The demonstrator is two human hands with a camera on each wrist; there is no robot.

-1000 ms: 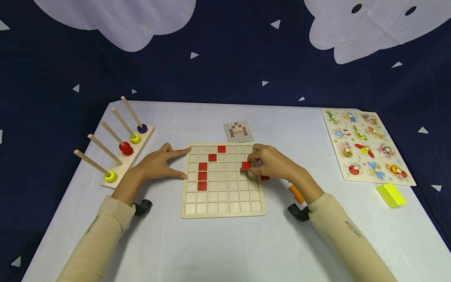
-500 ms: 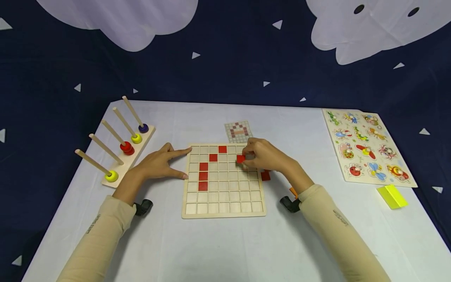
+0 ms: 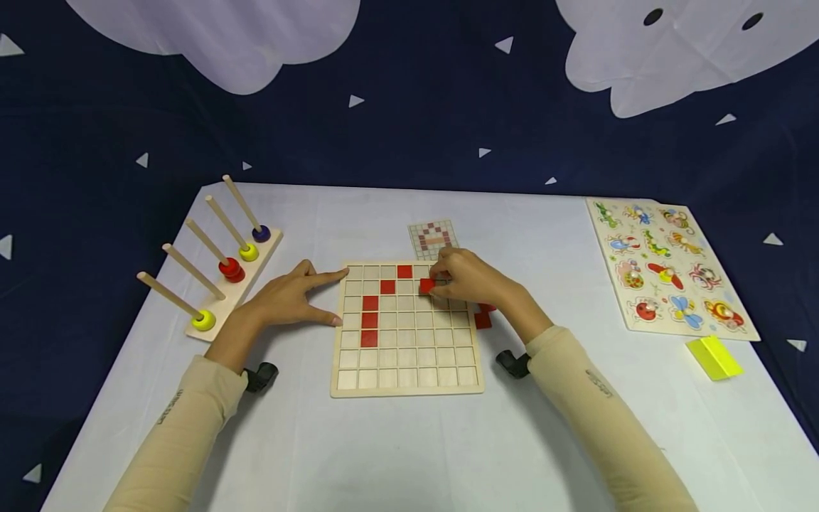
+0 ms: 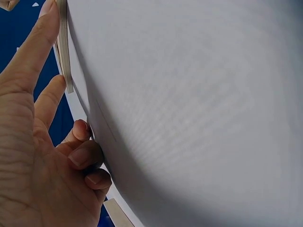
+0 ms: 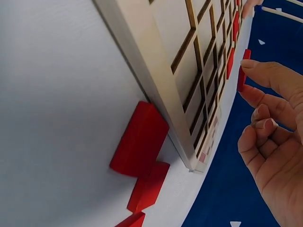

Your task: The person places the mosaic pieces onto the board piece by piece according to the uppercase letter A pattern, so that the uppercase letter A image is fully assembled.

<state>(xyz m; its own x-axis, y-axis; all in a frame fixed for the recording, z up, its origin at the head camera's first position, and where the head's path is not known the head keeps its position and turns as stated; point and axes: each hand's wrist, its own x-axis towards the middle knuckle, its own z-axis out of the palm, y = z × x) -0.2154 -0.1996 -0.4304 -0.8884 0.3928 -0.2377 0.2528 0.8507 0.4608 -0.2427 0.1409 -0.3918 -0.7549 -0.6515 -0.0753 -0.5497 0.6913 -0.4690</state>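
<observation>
Far left: peg stand [image 3: 239, 286], out of the way on the tabletop [image 3: 358, 455]. Left hand [image 3: 291, 297]: thumb and index spread wide against the grid board's left edge, other fingers loosely curled, nothing gripped. Good brace; should keep steady, light contact so the grid board [image 3: 407, 394] doesn't slide when pushed from the other side.

On the board, five red tiles [image 3: 370, 320] sit in cells, a slanting run plus a short column. Step in hand looks like placing a sixth. Best done: level the tile, line its edges up with the cell ribs, lower straight down, press flat, lift away without dragging. Pattern card [image 3: 430, 236] lies just beyond the board, worth checking for the cell.

Held red tile [image 3: 425, 287]: seems to be over the second row from the far edge, about fifth column. Right hand [image 3: 470, 276] has it pinched between thumb and index, nearly closed; remaining fingers curled, clear of it. Tile sticks out past the fingertips, toward the left; right wrist view suggests it's above the board, not seated. Exact tilt: can't tell.

Right: loose red tiles [image 3: 483, 321] just beside the board's right edge; watch the wrist doesn't knock them.
</observation>
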